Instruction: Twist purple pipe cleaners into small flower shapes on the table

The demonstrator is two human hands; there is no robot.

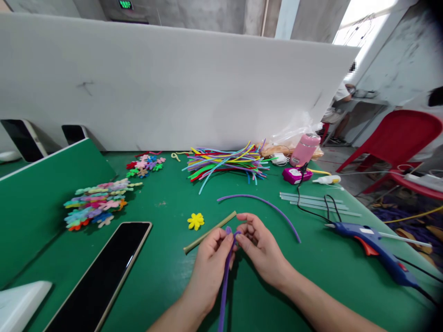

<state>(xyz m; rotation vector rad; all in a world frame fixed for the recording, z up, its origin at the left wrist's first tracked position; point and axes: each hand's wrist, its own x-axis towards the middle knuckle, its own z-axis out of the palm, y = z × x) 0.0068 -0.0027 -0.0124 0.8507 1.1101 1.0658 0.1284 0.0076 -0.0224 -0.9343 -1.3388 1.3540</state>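
Note:
Between my two hands is a purple pipe cleaner, its upper end bent into small loops and its long tail hanging toward me. My left hand pinches it just under the loops. The fingers of my right hand are closed on the bent tip. Just beyond my hands lies a thin greenish stick, with a yellow pipe-cleaner flower to its left. A second purple pipe cleaner curves across the table past my right hand.
A heap of coloured pipe cleaners lies by the white partition. Finished flowers are stacked at left, near a phone. At right are a blue glue gun, glue sticks and a pink bottle.

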